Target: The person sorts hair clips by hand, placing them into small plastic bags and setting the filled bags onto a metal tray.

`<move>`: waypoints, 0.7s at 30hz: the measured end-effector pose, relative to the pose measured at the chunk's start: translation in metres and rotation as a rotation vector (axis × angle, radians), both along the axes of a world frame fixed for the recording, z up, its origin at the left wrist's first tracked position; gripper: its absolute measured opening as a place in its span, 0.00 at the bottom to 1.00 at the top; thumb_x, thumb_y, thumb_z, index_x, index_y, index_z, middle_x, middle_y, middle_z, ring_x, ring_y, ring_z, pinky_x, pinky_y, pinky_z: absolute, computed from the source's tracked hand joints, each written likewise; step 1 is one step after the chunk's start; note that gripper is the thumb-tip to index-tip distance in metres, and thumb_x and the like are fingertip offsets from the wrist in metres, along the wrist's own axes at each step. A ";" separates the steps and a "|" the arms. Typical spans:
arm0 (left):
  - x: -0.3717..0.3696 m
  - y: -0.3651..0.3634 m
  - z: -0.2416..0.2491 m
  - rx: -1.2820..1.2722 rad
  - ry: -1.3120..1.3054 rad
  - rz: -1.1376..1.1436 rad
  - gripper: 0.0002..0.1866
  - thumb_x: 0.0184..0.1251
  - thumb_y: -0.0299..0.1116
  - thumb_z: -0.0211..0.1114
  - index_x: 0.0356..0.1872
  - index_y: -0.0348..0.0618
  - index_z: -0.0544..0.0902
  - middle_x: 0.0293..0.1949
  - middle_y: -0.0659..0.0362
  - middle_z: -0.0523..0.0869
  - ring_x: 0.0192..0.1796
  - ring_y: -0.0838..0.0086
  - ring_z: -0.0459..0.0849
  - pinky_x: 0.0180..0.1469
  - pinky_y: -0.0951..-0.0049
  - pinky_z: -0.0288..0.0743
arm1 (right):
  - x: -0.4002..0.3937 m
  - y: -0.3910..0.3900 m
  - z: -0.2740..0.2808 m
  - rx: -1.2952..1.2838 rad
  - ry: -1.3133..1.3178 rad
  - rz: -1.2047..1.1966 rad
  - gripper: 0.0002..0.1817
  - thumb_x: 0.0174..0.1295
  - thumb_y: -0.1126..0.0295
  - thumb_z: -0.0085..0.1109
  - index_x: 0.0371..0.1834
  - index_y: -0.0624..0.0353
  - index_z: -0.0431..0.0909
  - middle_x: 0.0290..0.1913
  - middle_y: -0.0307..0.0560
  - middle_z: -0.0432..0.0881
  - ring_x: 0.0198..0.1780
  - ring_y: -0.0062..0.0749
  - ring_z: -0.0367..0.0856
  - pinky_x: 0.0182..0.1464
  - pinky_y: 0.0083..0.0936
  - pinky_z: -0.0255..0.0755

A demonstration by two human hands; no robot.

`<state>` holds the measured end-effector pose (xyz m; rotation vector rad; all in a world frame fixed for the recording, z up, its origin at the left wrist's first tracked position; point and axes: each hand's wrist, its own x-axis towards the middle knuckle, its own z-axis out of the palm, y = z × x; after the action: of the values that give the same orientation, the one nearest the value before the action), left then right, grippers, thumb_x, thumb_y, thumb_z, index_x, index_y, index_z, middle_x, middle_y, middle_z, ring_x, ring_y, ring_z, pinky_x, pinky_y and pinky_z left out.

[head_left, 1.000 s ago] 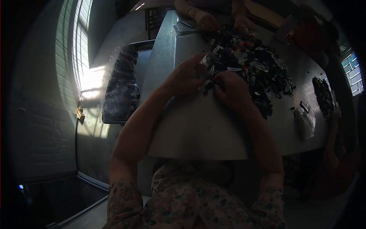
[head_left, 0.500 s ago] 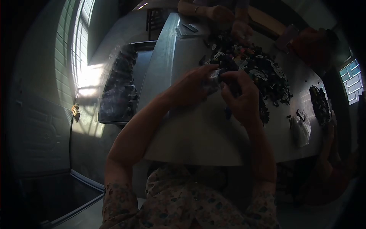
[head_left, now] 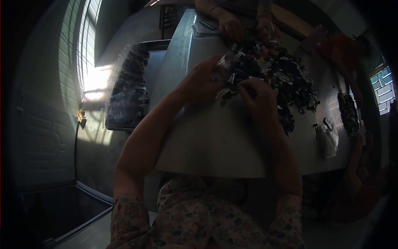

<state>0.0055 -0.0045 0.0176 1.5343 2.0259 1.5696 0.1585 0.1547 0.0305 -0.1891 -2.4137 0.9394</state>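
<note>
My left hand is closed around a small clear plastic bag, its top near the edge of a large pile. The pile is made of small dark pieces, some with white loop-shaped outlines like snap hair clips. My right hand has its thumb and fingertips pinched together at the pile's near left edge. Whatever sits between those fingertips is too dark and small to make out. A few loose pieces lie on the table between my two hands.
Across the table, another person's hands reach into the pile's far side. A tray of dark bagged items stands at left. On the right are a smaller pile, a plastic bag and other people's arms.
My hands have moved apart and slightly away from me; the left has carried the bag up and left, and the right has come down to the pile's edge. The other person's hands have shifted too.
</note>
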 end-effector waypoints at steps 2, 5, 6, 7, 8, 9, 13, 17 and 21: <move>0.000 0.000 -0.002 -0.012 -0.017 0.011 0.40 0.57 0.23 0.73 0.72 0.45 0.66 0.41 0.60 0.83 0.55 0.72 0.86 0.51 0.70 0.80 | -0.004 -0.002 -0.010 0.189 -0.032 0.033 0.06 0.60 0.70 0.67 0.38 0.58 0.84 0.36 0.46 0.82 0.42 0.40 0.83 0.44 0.33 0.76; 0.005 -0.002 0.002 -0.039 -0.038 0.028 0.39 0.57 0.23 0.72 0.72 0.44 0.66 0.41 0.61 0.83 0.55 0.72 0.85 0.50 0.72 0.79 | -0.005 -0.007 -0.011 0.311 -0.073 0.081 0.08 0.58 0.67 0.68 0.37 0.58 0.84 0.36 0.46 0.81 0.43 0.42 0.81 0.47 0.36 0.75; 0.005 -0.002 0.003 -0.054 -0.044 0.035 0.39 0.57 0.22 0.72 0.72 0.44 0.67 0.41 0.61 0.82 0.55 0.72 0.85 0.50 0.72 0.79 | -0.006 -0.006 -0.011 0.315 -0.071 0.081 0.08 0.58 0.67 0.68 0.37 0.58 0.84 0.36 0.46 0.81 0.43 0.42 0.81 0.47 0.36 0.75; 0.005 -0.002 0.004 -0.049 -0.041 0.035 0.39 0.57 0.22 0.72 0.72 0.44 0.67 0.41 0.61 0.82 0.55 0.72 0.85 0.50 0.72 0.79 | -0.007 -0.004 -0.011 0.327 -0.032 0.076 0.09 0.57 0.67 0.68 0.38 0.58 0.84 0.37 0.46 0.81 0.43 0.42 0.81 0.47 0.36 0.75; 0.004 -0.002 0.005 -0.035 -0.050 0.023 0.39 0.57 0.22 0.72 0.72 0.44 0.67 0.41 0.61 0.82 0.55 0.72 0.85 0.50 0.72 0.79 | -0.007 -0.002 -0.011 0.338 0.006 0.073 0.09 0.56 0.67 0.69 0.38 0.58 0.83 0.37 0.46 0.81 0.43 0.42 0.82 0.47 0.36 0.76; 0.003 -0.003 0.003 -0.024 -0.061 0.012 0.38 0.58 0.22 0.71 0.72 0.43 0.67 0.41 0.61 0.82 0.55 0.73 0.85 0.51 0.71 0.80 | -0.006 -0.002 -0.010 0.340 0.004 0.075 0.09 0.56 0.67 0.69 0.38 0.58 0.83 0.37 0.46 0.81 0.43 0.42 0.82 0.47 0.36 0.76; -0.001 -0.001 -0.007 0.060 -0.013 -0.009 0.38 0.58 0.23 0.71 0.72 0.43 0.67 0.41 0.61 0.82 0.55 0.72 0.85 0.51 0.70 0.80 | 0.002 -0.012 0.003 0.179 -0.022 0.172 0.08 0.57 0.68 0.67 0.38 0.57 0.83 0.39 0.47 0.80 0.42 0.43 0.81 0.46 0.36 0.76; 0.001 -0.001 -0.004 0.021 -0.060 -0.023 0.38 0.58 0.24 0.71 0.72 0.43 0.67 0.42 0.60 0.82 0.55 0.72 0.84 0.52 0.71 0.81 | 0.004 -0.030 -0.004 0.378 -0.043 0.247 0.08 0.57 0.69 0.66 0.40 0.56 0.82 0.41 0.47 0.81 0.44 0.43 0.82 0.45 0.36 0.78; 0.002 -0.002 0.000 -0.026 -0.058 -0.014 0.39 0.58 0.24 0.71 0.72 0.44 0.67 0.42 0.60 0.83 0.55 0.71 0.84 0.51 0.71 0.81 | 0.004 -0.024 -0.003 0.407 0.007 0.267 0.12 0.57 0.72 0.66 0.44 0.57 0.82 0.40 0.47 0.82 0.39 0.38 0.82 0.38 0.31 0.77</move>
<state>0.0079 -0.0066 0.0175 1.4735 1.9924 1.5578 0.1622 0.1310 0.0271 0.2903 -2.6031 0.5323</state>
